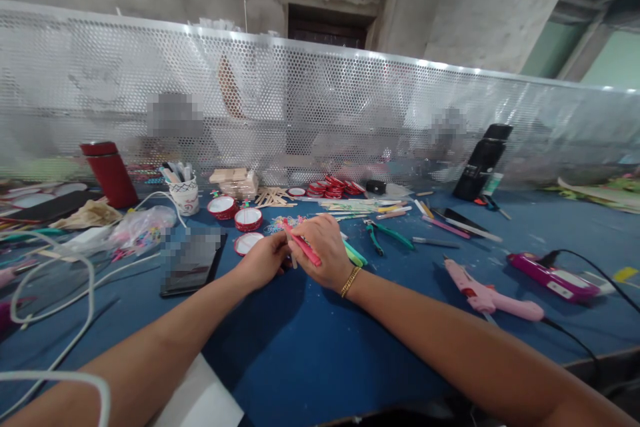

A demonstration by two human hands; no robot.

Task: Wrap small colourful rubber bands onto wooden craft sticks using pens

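Note:
My right hand [325, 250], with a gold bracelet at its wrist, is closed round a pink-red pen [306, 248] slanting down to the right. Close against it on the left, my left hand [266, 259] pinches a small wooden stick [293, 260], its lower end showing between the hands. The pen's upper end meets the stick near my left fingertips. Just behind the hands lies a pile of small colourful pieces [283, 223]. Round red-rimmed tins [249, 218] stand to the left of that pile. Part of my left fingers is hidden.
Green-handled pliers [395, 235], a pink glue gun [487, 295] and a purple device [553, 277] lie to the right. On the left are a dark tablet [193, 263], a pen cup [184, 195], a red flask [110, 175] and a white cable [93, 280]. A perforated metal screen [300, 107] stands behind.

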